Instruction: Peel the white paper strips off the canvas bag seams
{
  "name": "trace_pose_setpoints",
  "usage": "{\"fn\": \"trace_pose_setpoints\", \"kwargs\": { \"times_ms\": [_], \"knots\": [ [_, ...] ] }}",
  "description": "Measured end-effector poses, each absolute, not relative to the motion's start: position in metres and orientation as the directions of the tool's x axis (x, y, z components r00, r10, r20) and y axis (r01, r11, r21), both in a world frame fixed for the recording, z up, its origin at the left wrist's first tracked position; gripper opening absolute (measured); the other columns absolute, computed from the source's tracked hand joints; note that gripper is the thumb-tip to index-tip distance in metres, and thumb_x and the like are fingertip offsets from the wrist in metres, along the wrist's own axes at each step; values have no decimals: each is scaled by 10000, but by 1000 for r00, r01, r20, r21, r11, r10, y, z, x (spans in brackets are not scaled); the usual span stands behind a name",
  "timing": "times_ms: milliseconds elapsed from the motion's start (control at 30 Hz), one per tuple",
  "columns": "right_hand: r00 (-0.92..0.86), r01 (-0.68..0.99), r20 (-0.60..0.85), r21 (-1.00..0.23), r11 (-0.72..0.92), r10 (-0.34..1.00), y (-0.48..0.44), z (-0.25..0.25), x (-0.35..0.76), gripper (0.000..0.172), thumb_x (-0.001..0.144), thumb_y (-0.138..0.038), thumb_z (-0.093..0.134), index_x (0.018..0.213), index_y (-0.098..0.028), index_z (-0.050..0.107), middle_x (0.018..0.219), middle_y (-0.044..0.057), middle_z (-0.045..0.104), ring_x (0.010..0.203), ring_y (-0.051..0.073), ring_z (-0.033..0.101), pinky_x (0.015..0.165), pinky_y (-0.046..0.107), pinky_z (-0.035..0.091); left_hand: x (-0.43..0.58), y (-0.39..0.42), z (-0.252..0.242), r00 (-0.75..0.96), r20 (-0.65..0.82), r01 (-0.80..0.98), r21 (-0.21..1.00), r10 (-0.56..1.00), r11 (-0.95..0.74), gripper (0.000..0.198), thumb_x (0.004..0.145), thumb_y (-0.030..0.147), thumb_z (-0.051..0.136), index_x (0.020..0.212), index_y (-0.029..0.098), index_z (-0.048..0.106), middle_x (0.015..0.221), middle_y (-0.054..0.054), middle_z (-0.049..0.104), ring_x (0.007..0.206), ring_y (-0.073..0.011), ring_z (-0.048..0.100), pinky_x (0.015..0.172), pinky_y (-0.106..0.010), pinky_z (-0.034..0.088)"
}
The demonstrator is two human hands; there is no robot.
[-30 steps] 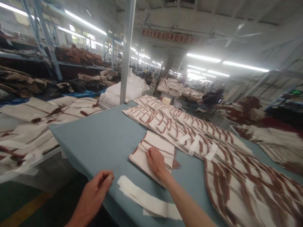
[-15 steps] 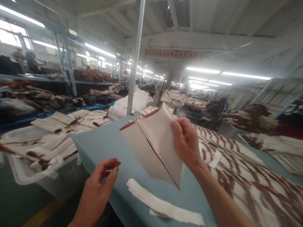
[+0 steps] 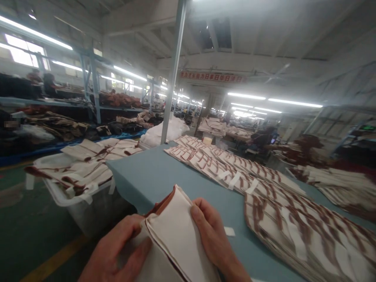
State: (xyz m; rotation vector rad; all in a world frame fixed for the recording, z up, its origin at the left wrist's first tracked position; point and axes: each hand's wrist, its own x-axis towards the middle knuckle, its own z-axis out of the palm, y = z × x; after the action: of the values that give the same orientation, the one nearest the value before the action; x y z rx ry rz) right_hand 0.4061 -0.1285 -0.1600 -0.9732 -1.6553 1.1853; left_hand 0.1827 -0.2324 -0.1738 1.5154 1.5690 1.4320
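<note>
Both hands hold a cream fabric piece with a brown band along its top edge, close to the camera. My left hand grips its left side, thumb in front and fingers partly behind the cloth. My right hand pinches the right edge, its thumb lying on the cream face. A dark seam runs down the piece between the hands. Its lower end passes out of the picture. Beneath it is the blue-covered table, and a small white strip lies to the right of my right hand.
Overlapping cream pieces with brown bands cover the table's right side, with white strips on them. A plastic bin heaped with similar pieces stands left. A metal post rises behind the table. People are farther back.
My left hand, free before, has taken hold of the fabric piece's left side. The piece and my right hand have come down and nearer. The view has shifted, showing more of the laid-out pieces.
</note>
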Motion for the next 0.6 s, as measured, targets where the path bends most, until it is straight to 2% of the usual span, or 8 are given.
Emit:
{"fn": "trace_pose_setpoints", "kwargs": {
  "times_ms": [67, 133, 200, 267, 333, 467, 600],
  "knots": [
    [-368, 206, 187, -939, 276, 911, -129, -181, 407, 685, 959, -913, 523, 846, -239, 569, 722, -21, 550, 645, 157, 454, 581, 269, 365, 179, -232, -186, -89, 199, 328, 931, 976, -160, 406, 988, 630, 696, 990, 241, 813, 991, -36, 821, 975, -281, 735, 844, -271, 598],
    [-405, 283, 162, -913, 292, 900, -130, -201, 407, 596, 945, -815, 631, 798, -241, 576, 703, -16, 552, 671, 172, 465, 630, 296, 351, 177, -231, -197, 50, 111, 312, 942, 993, -121, 350, 996, 533, 680, 909, 212, 789, 895, -31, 784, 863, -251, 697, 777, -271, 568],
    [-414, 324, 134, -902, 284, 900, -134, -218, 406, 486, 961, -683, 687, 798, -235, 594, 730, -5, 576, 720, 186, 493, 681, 314, 350, 178, -231, -205, 133, 66, 273, 957, 989, -101, 317, 969, 486, 697, 890, 191, 782, 902, -44, 778, 873, -253, 681, 799, -281, 560],
    [-415, 347, 98, -902, 258, 904, -139, -234, 405, 391, 1029, -575, 615, 852, -227, 606, 793, 4, 603, 770, 192, 519, 709, 315, 362, 181, -234, -209, 186, 14, 199, 979, 982, -51, 311, 962, 469, 691, 956, 178, 799, 969, -62, 789, 933, -270, 690, 840, -296, 568],
    [-440, 358, 36, -909, 212, 897, -145, -249, 404, 332, 1054, -491, 574, 870, -217, 614, 807, -2, 607, 770, 184, 529, 696, 306, 375, 185, -238, -210, 210, -31, 170, 985, 977, -5, 307, 974, 431, 655, 1034, 173, 811, 1017, -67, 793, 949, -274, 695, 847, -303, 575],
    [-491, 377, -98, -920, 110, 866, -158, -267, 404, 252, 1007, -407, 651, 865, -198, 661, 740, -20, 616, 700, 168, 537, 647, 295, 368, 193, -240, -210, 184, -74, 289, 957, 980, 18, 264, 935, 319, 624, 1044, 195, 830, 994, -48, 804, 939, -276, 717, 863, -306, 583],
    [-337, 339, -61, -939, 61, 939, -174, -252, 421, 211, 991, -401, 656, 955, -194, 683, 866, 21, 684, 777, 184, 598, 734, 314, 437, 204, -239, -215, 115, -109, 378, 924, 987, 58, 204, 882, 384, 681, 908, 252, 835, 970, -33, 828, 1044, -320, 754, 923, -310, 592]
  ]
}}
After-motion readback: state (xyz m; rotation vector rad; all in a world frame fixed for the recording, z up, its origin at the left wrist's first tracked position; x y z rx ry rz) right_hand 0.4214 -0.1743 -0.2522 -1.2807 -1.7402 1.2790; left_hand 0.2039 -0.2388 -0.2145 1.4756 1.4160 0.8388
